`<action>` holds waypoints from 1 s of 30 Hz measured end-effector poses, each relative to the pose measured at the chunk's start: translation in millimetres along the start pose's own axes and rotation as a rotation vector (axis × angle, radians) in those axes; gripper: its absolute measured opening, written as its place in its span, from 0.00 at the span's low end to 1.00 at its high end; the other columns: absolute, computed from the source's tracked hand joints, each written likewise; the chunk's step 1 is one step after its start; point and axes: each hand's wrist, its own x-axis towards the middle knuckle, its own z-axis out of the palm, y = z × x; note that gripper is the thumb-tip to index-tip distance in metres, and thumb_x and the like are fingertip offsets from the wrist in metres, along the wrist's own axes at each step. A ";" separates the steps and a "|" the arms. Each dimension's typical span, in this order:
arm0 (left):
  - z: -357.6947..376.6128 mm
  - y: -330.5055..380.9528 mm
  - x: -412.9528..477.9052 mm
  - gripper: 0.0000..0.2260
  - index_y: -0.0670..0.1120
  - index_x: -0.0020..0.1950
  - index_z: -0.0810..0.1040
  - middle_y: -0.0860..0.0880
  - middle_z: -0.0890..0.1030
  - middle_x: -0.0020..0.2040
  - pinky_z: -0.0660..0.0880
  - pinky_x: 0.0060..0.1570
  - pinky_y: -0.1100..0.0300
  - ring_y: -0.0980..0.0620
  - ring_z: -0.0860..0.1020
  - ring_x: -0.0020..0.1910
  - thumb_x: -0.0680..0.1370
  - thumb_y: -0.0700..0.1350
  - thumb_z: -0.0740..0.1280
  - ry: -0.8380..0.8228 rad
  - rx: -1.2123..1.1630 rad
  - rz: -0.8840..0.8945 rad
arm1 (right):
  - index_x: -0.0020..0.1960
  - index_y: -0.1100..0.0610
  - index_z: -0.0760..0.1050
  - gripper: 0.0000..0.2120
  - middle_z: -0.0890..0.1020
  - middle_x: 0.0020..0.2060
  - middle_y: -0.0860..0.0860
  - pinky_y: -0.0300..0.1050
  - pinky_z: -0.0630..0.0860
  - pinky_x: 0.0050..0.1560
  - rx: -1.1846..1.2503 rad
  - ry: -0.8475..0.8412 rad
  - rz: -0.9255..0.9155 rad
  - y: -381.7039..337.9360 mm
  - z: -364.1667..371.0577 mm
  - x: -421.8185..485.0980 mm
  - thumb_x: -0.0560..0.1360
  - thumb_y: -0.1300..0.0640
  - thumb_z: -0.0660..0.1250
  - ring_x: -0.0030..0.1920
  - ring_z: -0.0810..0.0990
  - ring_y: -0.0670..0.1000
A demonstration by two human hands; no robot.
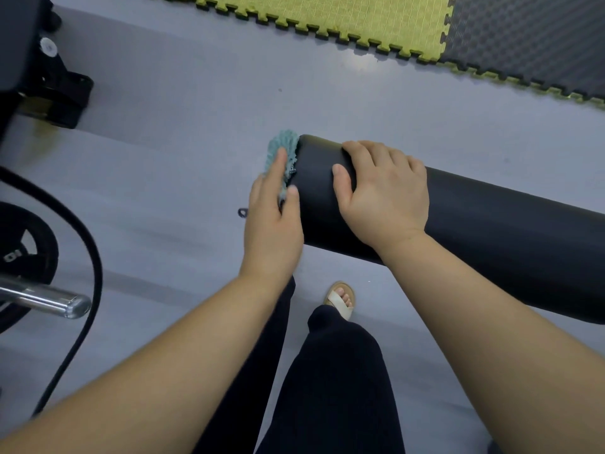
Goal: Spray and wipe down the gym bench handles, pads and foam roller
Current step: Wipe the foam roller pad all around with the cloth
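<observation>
Straight-fingered left hand (273, 221) presses cloth (281, 143) against foam roller (491, 224); right hand (386, 194) curls round it.

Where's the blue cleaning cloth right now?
Centre of the head view: the left hand presses the blue cloth against the end face of the black foam roller, which the right hand holds.

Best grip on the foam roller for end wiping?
Grip the cylinder wall just behind the end, coming from above, as the right hand does on the foam roller: it lies roughly level, too wide to encircle, so fingers drape over the top. That leaves the end face free for the left hand pressing the teal cloth.
</observation>
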 end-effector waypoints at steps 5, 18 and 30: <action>5.3 -5.5 -15.0 0.22 0.58 0.75 0.55 0.62 0.60 0.65 0.56 0.51 0.85 0.74 0.61 0.58 0.82 0.47 0.53 0.004 -0.005 -0.003 | 0.61 0.54 0.76 0.25 0.80 0.55 0.52 0.52 0.67 0.55 0.006 0.006 0.006 -0.5 -0.1 -0.8 0.76 0.44 0.49 0.55 0.77 0.57; 2.2 13.9 43.5 0.18 0.52 0.69 0.70 0.56 0.74 0.66 0.67 0.65 0.64 0.59 0.71 0.64 0.80 0.41 0.56 0.045 -0.043 -0.004 | 0.60 0.54 0.76 0.24 0.81 0.54 0.52 0.52 0.69 0.54 0.009 0.019 0.001 0.6 0.8 0.2 0.75 0.45 0.50 0.53 0.78 0.57; 7.5 11.9 54.5 0.13 0.53 0.62 0.73 0.56 0.78 0.57 0.72 0.59 0.60 0.58 0.76 0.56 0.78 0.53 0.61 0.002 -0.084 -0.083 | 0.63 0.53 0.74 0.27 0.79 0.58 0.51 0.53 0.65 0.58 0.007 -0.043 0.004 0.2 -0.5 0.5 0.75 0.43 0.46 0.58 0.76 0.56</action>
